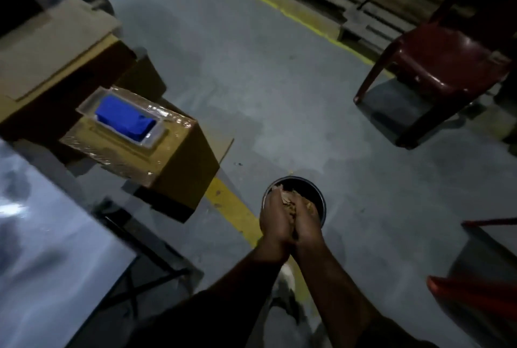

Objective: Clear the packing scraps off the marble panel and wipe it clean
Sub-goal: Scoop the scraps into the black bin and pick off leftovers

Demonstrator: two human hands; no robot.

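Note:
My left hand [275, 217] and my right hand [306, 220] are cupped together, heels touching, over a dark round bin [321, 196] on the floor. Between them they hold a heap of brown packing scraps [291, 201], right above the bin's mouth. The pale, glossy marble panel [47, 249] fills the lower left corner, blurred by motion. A blue cloth [123, 118] lies in a shallow white tray on top of a cardboard box.
A cardboard box [173, 163] wrapped in clear film stands left of the bin, with bigger boxes [56, 48] behind it. A dark red plastic chair [444, 68] stands at the right, and red chair parts [475, 291] at lower right. A yellow line [232, 208] crosses the grey floor.

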